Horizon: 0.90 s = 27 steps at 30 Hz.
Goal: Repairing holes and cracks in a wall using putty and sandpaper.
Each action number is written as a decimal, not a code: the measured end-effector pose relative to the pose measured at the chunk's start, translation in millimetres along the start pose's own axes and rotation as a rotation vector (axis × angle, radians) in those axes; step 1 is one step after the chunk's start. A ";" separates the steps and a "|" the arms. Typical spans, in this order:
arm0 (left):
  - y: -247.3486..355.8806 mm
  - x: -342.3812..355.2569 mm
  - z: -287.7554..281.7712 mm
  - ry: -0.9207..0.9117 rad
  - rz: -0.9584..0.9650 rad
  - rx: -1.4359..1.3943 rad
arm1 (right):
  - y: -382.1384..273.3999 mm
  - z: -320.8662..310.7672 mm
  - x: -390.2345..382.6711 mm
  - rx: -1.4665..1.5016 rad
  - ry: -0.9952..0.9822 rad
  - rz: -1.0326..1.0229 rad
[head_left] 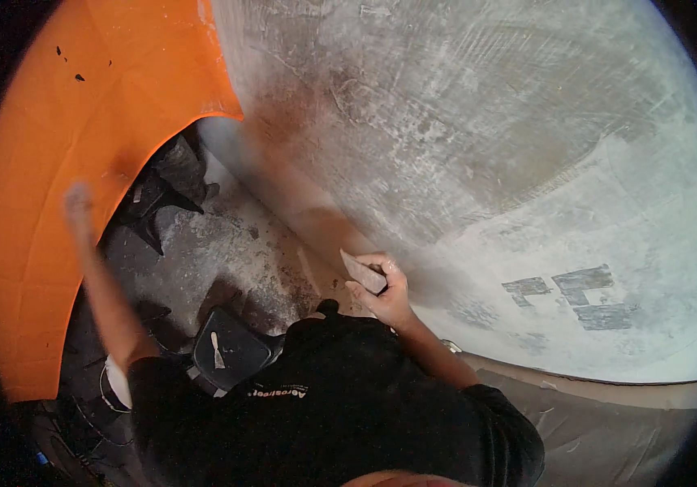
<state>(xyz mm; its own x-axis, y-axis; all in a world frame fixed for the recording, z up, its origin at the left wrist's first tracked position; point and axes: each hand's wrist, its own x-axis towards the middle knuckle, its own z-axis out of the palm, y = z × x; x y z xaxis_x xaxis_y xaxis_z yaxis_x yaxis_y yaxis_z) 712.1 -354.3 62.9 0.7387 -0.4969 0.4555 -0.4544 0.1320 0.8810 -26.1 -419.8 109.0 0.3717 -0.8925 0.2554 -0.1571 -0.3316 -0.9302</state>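
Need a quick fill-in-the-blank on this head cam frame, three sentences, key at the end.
1. The ____ hand holds a flat grey piece.
2. The blurred left hand shows against the ____ panel.
3. A scraper-like tool with a pale handle lies on a ____ seat.

Missing words: right; orange; black.

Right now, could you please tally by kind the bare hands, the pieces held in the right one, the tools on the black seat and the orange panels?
Bare hands: 2 (left hand, right hand)
Grey flat piece, held: 1
Light-coloured tool on black seat: 1
Orange panel: 1
Total: 5
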 end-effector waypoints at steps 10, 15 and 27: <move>311.5 -386.4 309.9 -0.982 -0.244 -0.733 | -24.6 -30.2 -17.5 0.697 -0.023 0.230; 363.5 -433.9 286.9 -0.765 -0.313 -0.698 | -37.7 -44.8 -60.7 0.817 -0.121 0.241; 423.2 -616.8 222.7 -0.603 -0.373 -0.423 | -39.5 -115.6 -247.9 0.327 -0.209 0.174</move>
<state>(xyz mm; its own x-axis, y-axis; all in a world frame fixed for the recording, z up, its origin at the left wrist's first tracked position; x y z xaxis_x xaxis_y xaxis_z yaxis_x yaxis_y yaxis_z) -46.7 -182.9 126.3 0.3550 -0.9312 0.0829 0.0822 0.1194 0.9894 -217.8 -220.7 112.9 0.5478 -0.8345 0.0596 0.0520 -0.0372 -0.9980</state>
